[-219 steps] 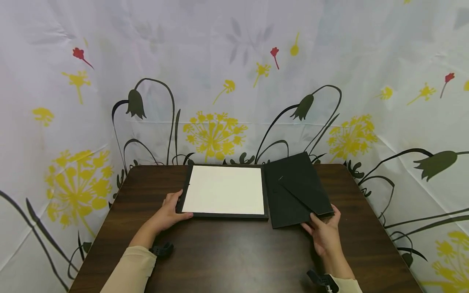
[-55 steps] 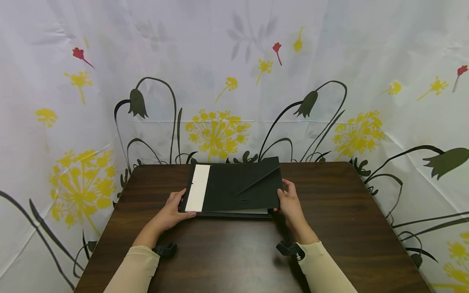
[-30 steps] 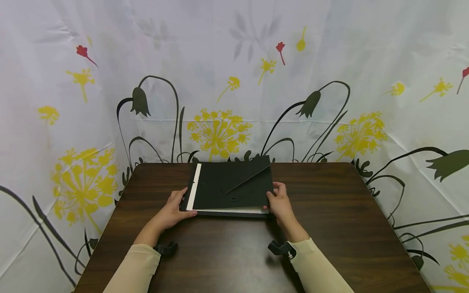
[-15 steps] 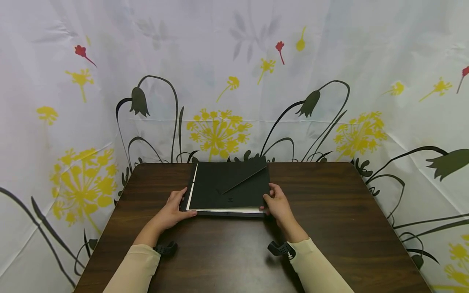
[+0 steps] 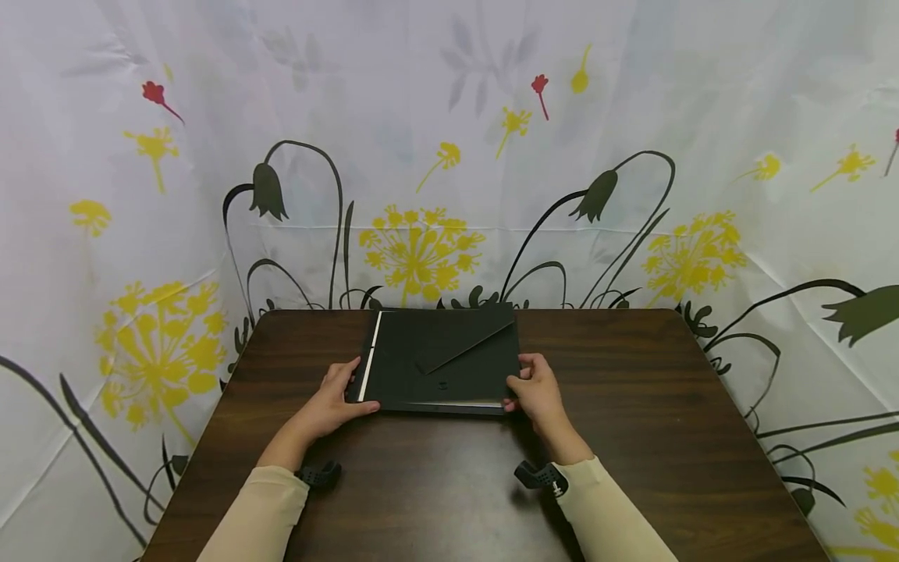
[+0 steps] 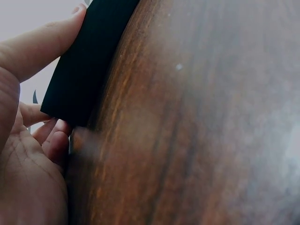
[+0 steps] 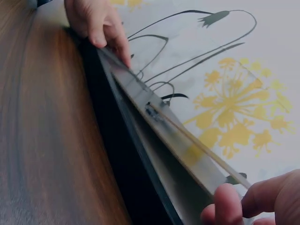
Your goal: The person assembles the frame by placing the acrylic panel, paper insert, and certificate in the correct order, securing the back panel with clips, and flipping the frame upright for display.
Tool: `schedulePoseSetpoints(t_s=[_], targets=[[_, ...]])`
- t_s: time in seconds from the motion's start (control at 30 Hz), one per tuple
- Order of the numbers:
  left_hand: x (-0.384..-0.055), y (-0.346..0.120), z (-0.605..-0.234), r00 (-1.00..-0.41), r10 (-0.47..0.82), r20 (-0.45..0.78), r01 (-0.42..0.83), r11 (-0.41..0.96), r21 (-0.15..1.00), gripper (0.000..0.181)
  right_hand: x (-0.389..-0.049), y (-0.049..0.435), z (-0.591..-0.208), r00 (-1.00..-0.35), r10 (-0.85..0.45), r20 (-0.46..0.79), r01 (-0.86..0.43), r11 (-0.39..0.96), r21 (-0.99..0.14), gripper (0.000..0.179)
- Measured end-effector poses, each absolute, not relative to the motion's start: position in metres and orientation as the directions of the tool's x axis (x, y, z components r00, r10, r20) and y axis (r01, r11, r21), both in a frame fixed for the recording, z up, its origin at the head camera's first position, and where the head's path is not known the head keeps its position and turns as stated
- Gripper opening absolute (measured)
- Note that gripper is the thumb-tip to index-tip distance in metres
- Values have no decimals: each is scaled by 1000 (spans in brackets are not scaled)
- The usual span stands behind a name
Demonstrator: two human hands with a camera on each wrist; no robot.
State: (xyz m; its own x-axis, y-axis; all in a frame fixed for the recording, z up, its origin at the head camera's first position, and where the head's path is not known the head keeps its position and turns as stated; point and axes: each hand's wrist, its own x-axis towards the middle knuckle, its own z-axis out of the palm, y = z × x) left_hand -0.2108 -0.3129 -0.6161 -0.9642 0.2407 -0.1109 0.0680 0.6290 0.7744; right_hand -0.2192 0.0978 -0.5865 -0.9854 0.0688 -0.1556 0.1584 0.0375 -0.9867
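A black picture frame (image 5: 449, 409) lies face down on the table, and its black backing board (image 5: 400, 351) with a slanted easel leg (image 5: 470, 347) lies over it. A thin white strip (image 5: 371, 355) shows along the left, inside the frame's rim. My left hand (image 5: 326, 406) grips the frame's near left corner, thumb at the near side and fingers round the left side. With thumb and fingers my right hand (image 5: 542, 398) pinches the board's right edge. In the right wrist view the board (image 7: 183, 140) slants above the frame's side (image 7: 110, 126), leaving a narrow gap.
The brown wooden table (image 5: 632, 437) carries the frame close to its far edge. A white curtain (image 5: 449, 94) printed with flowers hangs directly behind and at both sides. Dark bands (image 5: 537, 476) circle both wrists.
From beside the frame on the right, the board has come left over it in my right hand. Lately its near edge has sunk toward the rim. My left hand stays at the corner.
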Motion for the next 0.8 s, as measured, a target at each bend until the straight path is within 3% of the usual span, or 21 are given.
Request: schedulePoseSetpoints(t_s=[0.4,0.8], targets=[[-212,-312,-618,-965,240,-105,71,624,778,118,-218,98,-592,-979,89,-184,185,-2,-983,54],[-213,-312,-617,-966,242,-96,82,634,769,116,-214,104,-593,-991,55,-119,129,255,-958,51]])
